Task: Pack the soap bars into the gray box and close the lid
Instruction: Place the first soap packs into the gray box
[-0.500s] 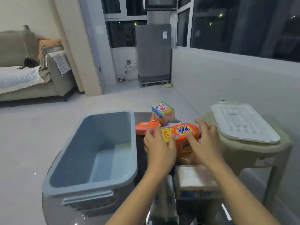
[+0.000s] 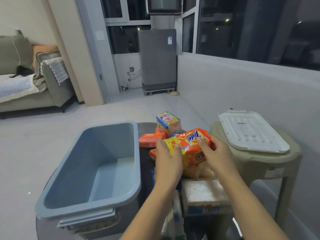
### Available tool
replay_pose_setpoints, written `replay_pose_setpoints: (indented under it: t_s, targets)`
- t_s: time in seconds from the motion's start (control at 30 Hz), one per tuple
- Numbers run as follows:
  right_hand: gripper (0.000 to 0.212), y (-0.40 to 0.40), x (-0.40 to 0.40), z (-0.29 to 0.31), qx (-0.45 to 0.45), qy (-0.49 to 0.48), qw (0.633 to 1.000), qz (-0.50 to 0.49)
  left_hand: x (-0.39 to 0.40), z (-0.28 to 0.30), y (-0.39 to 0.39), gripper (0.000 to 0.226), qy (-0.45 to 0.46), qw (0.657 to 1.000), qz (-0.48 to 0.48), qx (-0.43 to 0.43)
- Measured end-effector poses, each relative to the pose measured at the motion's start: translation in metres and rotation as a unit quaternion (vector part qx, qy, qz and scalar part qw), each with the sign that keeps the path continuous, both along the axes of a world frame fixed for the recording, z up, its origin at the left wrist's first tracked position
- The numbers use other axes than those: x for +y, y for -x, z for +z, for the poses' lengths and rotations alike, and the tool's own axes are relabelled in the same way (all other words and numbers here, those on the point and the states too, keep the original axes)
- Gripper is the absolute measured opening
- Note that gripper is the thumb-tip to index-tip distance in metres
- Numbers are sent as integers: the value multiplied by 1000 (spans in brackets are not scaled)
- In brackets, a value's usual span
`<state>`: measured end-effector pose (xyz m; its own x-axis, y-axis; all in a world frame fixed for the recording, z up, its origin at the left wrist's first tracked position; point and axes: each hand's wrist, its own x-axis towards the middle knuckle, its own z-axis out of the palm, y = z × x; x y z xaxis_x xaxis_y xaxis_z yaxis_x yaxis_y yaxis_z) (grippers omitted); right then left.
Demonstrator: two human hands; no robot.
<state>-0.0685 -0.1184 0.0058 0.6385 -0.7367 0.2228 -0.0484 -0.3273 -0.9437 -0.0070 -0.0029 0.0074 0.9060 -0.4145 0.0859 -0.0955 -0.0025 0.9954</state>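
Observation:
An orange and yellow Tide soap pack (image 2: 189, 148) is gripped from both ends, my left hand (image 2: 168, 158) on its left side and my right hand (image 2: 213, 153) on its right. It is lifted slightly above the dark round table (image 2: 147, 129). Behind it stands a small green and blue soap box (image 2: 168, 122), and an orange soap bar (image 2: 149, 140) lies to its left. The gray box (image 2: 90, 172) stands open and holds nothing, left of my hands. Its white lid (image 2: 251, 130) lies on a beige stool (image 2: 270, 163) at right.
A pale carton with a white top (image 2: 204, 194) sits close under my right forearm. A sofa (image 2: 26, 87) is at the far left and a grey appliance (image 2: 158, 58) stands by the windows. Bare floor surrounds the table.
Both hands have closed round the Tide pack and raised it a little; its right end now tilts up.

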Motion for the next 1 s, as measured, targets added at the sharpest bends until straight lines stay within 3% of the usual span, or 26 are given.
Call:
replay_pose_setpoints:
  t_s: [0.2,0.33,0.47,0.63,0.73,0.9,1.0]
  targets:
    - [15,16,10,34,-94,-33,995,28,18,46,11,36,60,998,-7,-20]
    - [28,9,20,55,-119,-25,990,77,45,80,-7,38,-4,1000,-26,17]
    - [31,-14,36,67,-113,-4,984,140,79,97,-37,35,-95,984,-139,61]
    - [15,-57,63,73,-97,-16,969,225,108,96,-70,71,-148,948,-240,148]
    - [11,-80,78,71,-101,-52,960,257,123,88,-84,59,-112,952,-219,183]
    - [41,-101,93,46,-59,-18,964,259,145,74,-106,49,-65,961,-126,236]
    - [49,-108,97,23,0,-10,972,235,148,61,-115,39,-88,956,-90,266]
